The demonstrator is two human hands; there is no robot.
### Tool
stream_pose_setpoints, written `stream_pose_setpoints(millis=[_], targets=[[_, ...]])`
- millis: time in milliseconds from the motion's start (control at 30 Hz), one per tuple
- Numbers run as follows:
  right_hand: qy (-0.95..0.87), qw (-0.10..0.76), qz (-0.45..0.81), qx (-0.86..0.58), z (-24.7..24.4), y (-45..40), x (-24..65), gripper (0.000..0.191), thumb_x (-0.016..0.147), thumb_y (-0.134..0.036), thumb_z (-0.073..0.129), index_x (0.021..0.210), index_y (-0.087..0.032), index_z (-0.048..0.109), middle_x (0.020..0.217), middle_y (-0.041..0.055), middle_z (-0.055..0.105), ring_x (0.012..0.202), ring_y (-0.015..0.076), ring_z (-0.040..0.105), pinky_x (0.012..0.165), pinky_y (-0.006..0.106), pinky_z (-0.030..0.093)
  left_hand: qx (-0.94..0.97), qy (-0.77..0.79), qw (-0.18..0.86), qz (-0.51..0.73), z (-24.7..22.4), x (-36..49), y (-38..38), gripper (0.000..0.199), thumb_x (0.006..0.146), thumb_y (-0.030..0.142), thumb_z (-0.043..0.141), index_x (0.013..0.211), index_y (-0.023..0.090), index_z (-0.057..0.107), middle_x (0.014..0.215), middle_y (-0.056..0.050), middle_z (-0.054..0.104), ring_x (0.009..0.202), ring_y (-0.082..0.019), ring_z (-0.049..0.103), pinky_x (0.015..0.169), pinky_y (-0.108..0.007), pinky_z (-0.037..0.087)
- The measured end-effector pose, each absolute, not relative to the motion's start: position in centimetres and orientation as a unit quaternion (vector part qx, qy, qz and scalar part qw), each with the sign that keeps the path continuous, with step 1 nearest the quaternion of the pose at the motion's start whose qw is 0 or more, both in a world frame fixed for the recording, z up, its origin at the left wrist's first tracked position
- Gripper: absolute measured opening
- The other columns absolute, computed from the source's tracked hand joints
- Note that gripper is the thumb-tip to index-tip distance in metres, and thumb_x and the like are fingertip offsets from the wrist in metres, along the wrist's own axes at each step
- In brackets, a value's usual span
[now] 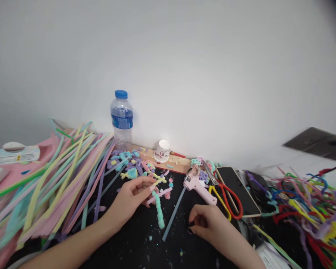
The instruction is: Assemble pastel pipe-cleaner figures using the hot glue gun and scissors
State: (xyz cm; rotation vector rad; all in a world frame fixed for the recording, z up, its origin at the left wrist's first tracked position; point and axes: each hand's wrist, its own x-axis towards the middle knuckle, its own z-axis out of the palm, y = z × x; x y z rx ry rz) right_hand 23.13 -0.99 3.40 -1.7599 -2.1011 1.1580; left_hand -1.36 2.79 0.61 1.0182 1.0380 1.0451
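Note:
My left hand (138, 192) is closed in a pinch, thumb against fingers, on a small yellow pipe cleaner piece (160, 180). A fluffy mint pipe cleaner piece (159, 212) and a pink one (165, 192) lie right beside its fingertips; whether they join the yellow piece I cannot tell. My right hand (205, 223) rests low over the black table with fingers curled in; anything inside them is hidden. Just above it lies a pink glue gun (201, 189), a long translucent glue stick (174, 213) sticking out of its back. Scissors (231, 201) with red and yellow handles lie to the right.
Long pastel pipe cleaners (64, 179) pile up on the left. At the back stand a water bottle (122, 119) and a paper cup (162, 151). Twisted purple and blue pieces (133, 164) lie before them. A phone (238, 190) and bright pipe cleaners (310, 213) lie right.

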Motion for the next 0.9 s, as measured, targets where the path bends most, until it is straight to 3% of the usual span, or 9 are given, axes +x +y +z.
stream_pose_setpoints(millis=[267,433,533,633,733,900], targets=[[-0.709,0.104,0.38,-0.585,3.5,-1.1,23.0,0.016,0.071,-0.005,0.049,0.074,-0.018,0.057,0.064,-0.0028,0.053,0.059,0.0106,0.049,0.051,0.019,0.034,0.474,0.452,0.616,0.439,0.6,-1.4,2.7,0.022,0.074,0.031,0.064,0.09,0.016,0.063,0.081,-0.004,0.066,0.063,-0.014,0.059,0.057,-0.024,0.048],[-0.684,0.247,0.324,-0.605,5.5,0.4,22.4,0.01,0.073,-0.009,0.052,0.077,-0.019,0.054,0.068,-0.0023,0.051,0.061,0.0119,0.049,0.055,0.022,0.038,0.481,0.432,0.631,0.429,0.0,-1.3,2.7,0.023,0.077,0.033,0.062,0.094,0.017,0.06,0.087,-0.004,0.067,0.061,-0.013,0.059,0.057,-0.025,0.049],[-0.624,0.328,0.407,-0.581,6.2,1.8,21.5,0.004,0.074,-0.015,0.054,0.076,-0.019,0.053,0.064,-0.0032,0.052,0.055,0.0108,0.051,0.05,0.021,0.042,0.48,0.446,0.627,0.42,-0.2,-1.3,2.8,0.024,0.076,0.033,0.062,0.094,0.017,0.06,0.093,-0.005,0.065,0.065,-0.014,0.061,0.059,-0.026,0.051],[-0.598,0.373,0.469,-0.533,6.1,3.3,20.4,0.012,0.07,-0.015,0.059,0.082,-0.018,0.058,0.074,-0.0008,0.059,0.065,0.0127,0.06,0.061,0.025,0.05,0.472,0.474,0.602,0.436,-0.2,-1.4,2.9,0.024,0.076,0.033,0.063,0.095,0.017,0.061,0.092,-0.004,0.065,0.066,-0.013,0.061,0.06,-0.025,0.052],[-0.601,0.344,0.496,-0.524,5.5,4.9,19.3,0.009,0.069,-0.016,0.061,0.078,-0.016,0.064,0.075,0.0025,0.065,0.07,0.0159,0.065,0.069,0.029,0.053,0.466,0.492,0.582,0.449,-0.2,-1.7,3.1,0.025,0.076,0.032,0.062,0.097,0.017,0.061,0.087,-0.002,0.065,0.065,-0.013,0.061,0.06,-0.024,0.052],[-0.58,0.292,0.548,-0.527,4.6,6.5,18.3,0.01,0.067,-0.019,0.064,0.075,-0.014,0.066,0.065,0.0028,0.068,0.069,0.0181,0.069,0.068,0.029,0.055,0.458,0.494,0.583,0.454,-0.3,-1.9,3.6,0.027,0.075,0.033,0.063,0.096,0.018,0.062,0.089,-0.003,0.066,0.067,-0.014,0.063,0.06,-0.024,0.053]])
